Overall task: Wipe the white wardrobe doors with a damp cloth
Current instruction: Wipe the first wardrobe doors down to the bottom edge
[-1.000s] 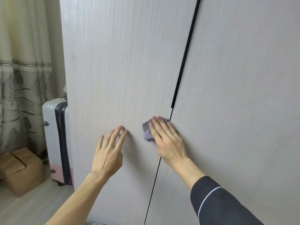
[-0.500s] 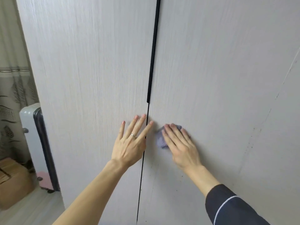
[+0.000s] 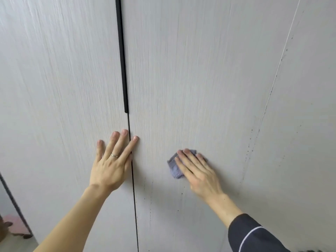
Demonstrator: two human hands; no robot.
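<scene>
The white wardrobe doors fill the view, the left door (image 3: 54,88) meeting the right door (image 3: 209,70) at a dark seam below a black handle strip (image 3: 122,60). The left hand (image 3: 111,166) lies flat across that seam, fingers spread, while the right hand (image 3: 200,173), fingers straight and close together, presses a small grey-purple cloth (image 3: 174,168) against the right door. Wiping of the right door seems in hand, and the next stroke likely calls for steady pressure toward the dark specks (image 3: 248,151) farther right.
</scene>
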